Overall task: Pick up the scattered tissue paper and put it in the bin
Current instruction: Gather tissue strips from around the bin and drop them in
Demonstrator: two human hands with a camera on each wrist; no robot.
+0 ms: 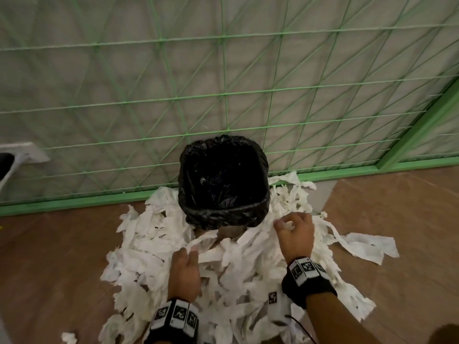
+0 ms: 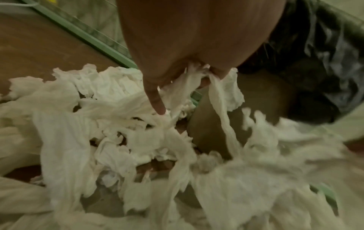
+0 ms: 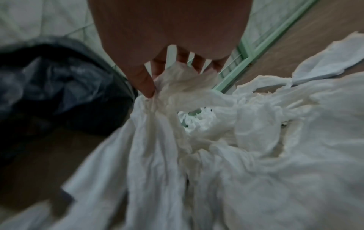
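No words, brand names or numbers can be read anywhere. The only printed marks are black-and-white square code patterns on the wristbands: one band at the lower middle of the head view, the other at the lower right. They are patterns, not letters.

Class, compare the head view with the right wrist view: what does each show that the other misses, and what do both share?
Only the head view shows the left hand pinching a strip, the banded wrists, and the white wall outlet. Only the right wrist view shows the right hand from beneath, fingers bunching tissue. Both show the black-lined bin, torn white tissue paper, brown floor and green mesh fence.
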